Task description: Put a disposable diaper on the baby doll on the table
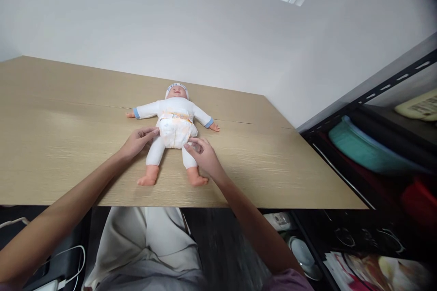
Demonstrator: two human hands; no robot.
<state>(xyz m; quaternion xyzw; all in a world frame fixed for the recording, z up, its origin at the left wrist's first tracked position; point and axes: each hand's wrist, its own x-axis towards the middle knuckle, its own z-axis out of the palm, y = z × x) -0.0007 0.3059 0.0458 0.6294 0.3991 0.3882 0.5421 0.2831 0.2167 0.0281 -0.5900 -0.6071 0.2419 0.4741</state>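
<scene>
Left hand (139,142) and right hand (204,154) sit apart at opposite sides of the supine baby doll's (175,105) diaper (175,134), grip indeterminable.

Pale walls (143,22) back a wood-grain table (273,159) beside black shelving (392,81).

Blue lettering runs across the white cap (176,86) on the doll (174,104); its first word appears to be "Happy", and the word after it is too small and blurred to read. The waistband of the diaper (173,134) bears a small coloured print in which no letters can be made out. At the right, dark characters stand on a pale yellow item (422,105) on the shelf (378,116), too smeared to read.
</scene>
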